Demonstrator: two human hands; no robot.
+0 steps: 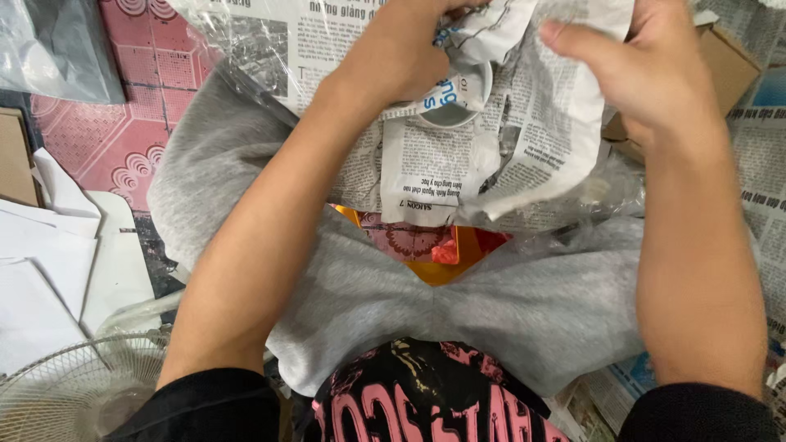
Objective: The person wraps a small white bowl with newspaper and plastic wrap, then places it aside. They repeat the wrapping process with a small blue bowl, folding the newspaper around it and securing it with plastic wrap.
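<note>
My left hand (405, 53) grips a white mug (458, 102) with blue print, holding it inside a crumpled sheet of newspaper (458, 164) over my lap. My right hand (643, 69) clutches the right side of the same newspaper, folding it around the mug. Only part of the mug's rim and side shows between the paper folds. Clear plastic wrap (237, 33) lies under the newspaper. I sit in grey trousers (508, 303).
An orange stool (446, 266) shows between my knees on a pink patterned tile floor (123, 123). White sheets (41, 262) and a fan grille (74, 385) lie at the left. A cardboard box (729, 61) and spread newspapers (761, 164) are at the right.
</note>
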